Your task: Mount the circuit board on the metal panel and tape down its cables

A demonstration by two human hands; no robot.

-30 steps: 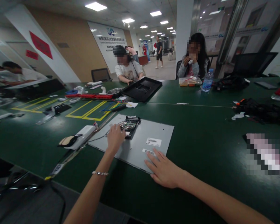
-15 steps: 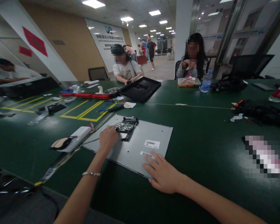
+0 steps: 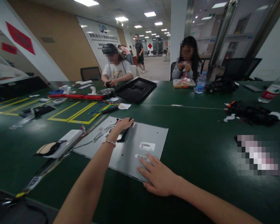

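Observation:
A flat grey metal panel (image 3: 133,155) with two white labels and small holes lies on the green table. Across its upper part rests a black frame (image 3: 124,136) with a circuit board, mostly covered by my left hand (image 3: 124,123). That hand is on the frame's top edge; its fingertips reach the far corner, and its grip is partly hidden. Thin cables (image 3: 98,137) run over the panel's left side. My right hand (image 3: 158,175) lies with spread fingers on the panel's near right corner, by the lower label, holding nothing.
Left of the panel are a white device (image 3: 70,141) and a cable bundle. A black tray-like housing (image 3: 136,89) lies beyond, near a seated person. Another person sits behind a food box (image 3: 184,83) and a water bottle (image 3: 201,82). Black items (image 3: 252,113) and a pixelated object lie right.
My left hand has moved from the frame's left side forward and right onto its top, now covering the board. My right hand stays on the panel. The view has shifted slightly right.

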